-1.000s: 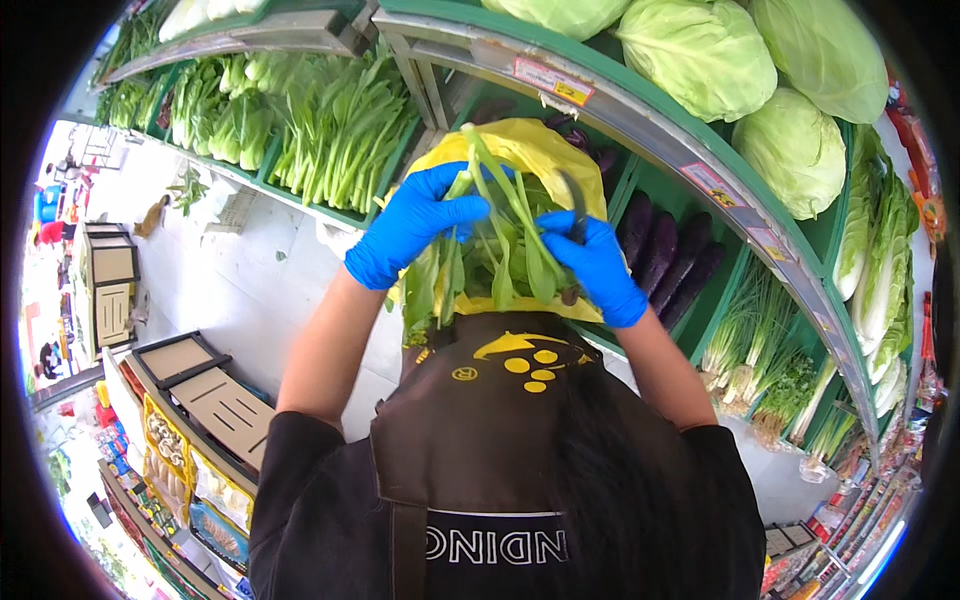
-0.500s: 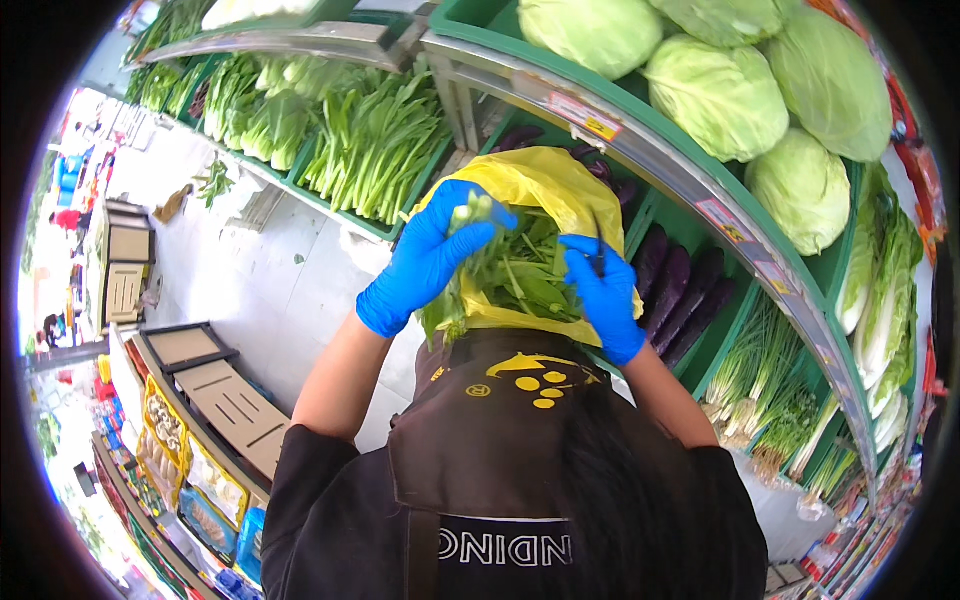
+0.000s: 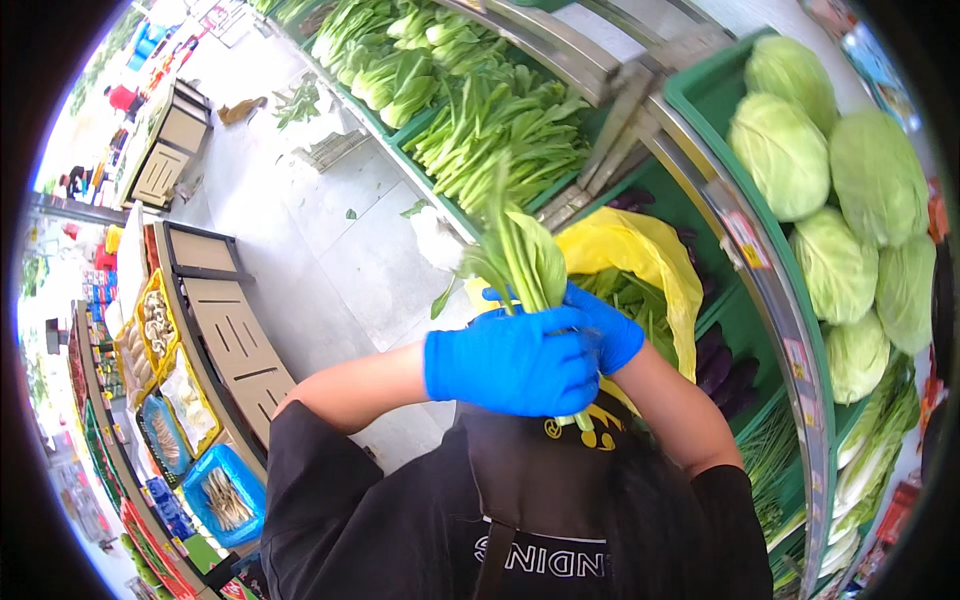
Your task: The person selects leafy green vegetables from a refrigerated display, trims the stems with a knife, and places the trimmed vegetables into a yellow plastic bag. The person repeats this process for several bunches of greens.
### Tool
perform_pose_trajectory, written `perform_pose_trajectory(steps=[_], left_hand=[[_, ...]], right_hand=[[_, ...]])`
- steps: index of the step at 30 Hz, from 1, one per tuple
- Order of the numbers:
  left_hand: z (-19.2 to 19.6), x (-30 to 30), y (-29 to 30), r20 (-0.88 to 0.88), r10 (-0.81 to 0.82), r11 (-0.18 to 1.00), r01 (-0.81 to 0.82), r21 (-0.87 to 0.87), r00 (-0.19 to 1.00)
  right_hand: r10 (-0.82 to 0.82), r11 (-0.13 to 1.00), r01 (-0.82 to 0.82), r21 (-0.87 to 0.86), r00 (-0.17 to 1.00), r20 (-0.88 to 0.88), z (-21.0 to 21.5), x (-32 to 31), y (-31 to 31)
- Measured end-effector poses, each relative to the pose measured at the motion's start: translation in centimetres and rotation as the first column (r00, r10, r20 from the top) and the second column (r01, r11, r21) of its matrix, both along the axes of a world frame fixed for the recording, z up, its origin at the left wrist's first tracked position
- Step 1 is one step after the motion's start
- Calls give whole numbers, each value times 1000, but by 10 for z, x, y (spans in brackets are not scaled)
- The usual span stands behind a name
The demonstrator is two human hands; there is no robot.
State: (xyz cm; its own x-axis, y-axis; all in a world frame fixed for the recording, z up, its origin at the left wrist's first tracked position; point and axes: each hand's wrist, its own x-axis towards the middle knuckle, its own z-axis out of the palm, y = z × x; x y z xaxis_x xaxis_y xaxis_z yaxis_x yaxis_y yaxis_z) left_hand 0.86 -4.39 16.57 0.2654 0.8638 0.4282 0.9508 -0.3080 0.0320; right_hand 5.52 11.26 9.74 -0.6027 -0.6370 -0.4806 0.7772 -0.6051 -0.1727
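A bunch of leafy greens point(image 3: 525, 255) stands upright in my blue-gloved left hand point(image 3: 515, 365). Its fingers wrap round the pale stems, and the cut ends poke out below. My right hand point(image 3: 610, 330), also in a blue glove, is pressed up against the bunch from the other side. Its fingers are curled and partly hidden behind the stems and my left hand, so I cannot make out what they hold. Just beyond my right hand a yellow plastic bag point(image 3: 655, 245) gapes, with more loose greens point(image 3: 640, 300) inside it.
Green crates of leafy vegetables point(image 3: 500, 130) line the shelf ahead. Cabbages point(image 3: 835, 255) fill an upper tray at right, above eggplants point(image 3: 725, 370) and spring onions point(image 3: 770, 450). Left stands a slatted display point(image 3: 230, 325) with mushrooms point(image 3: 155, 325). Scraps of leaf point(image 3: 350, 214) lie on the tiled floor.
My hands have come together, left of the bag's opening. The greens in my left hand now point upward. The dark tool seen at my right hand is out of sight. My view has swung left.
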Motion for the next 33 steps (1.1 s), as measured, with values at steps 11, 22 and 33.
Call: perform_pose_trajectory(steps=[11, 22, 33], left_hand=[[-119, -104, -66, 963, 214, 934, -324, -153, 164], [-236, -263, -26, 654, 738, 535, -737, -413, 169], [-273, -298, -39, 221, 861, 508, -783, -358, 458]], right_hand=[[-367, 819, 484, 308, 855, -368, -50, -142, 0], [-212, 342, 474, 812, 880, -424, -49, -185, 2], [-239, 121, 382, 916, 907, -347, 30, 4, 46]])
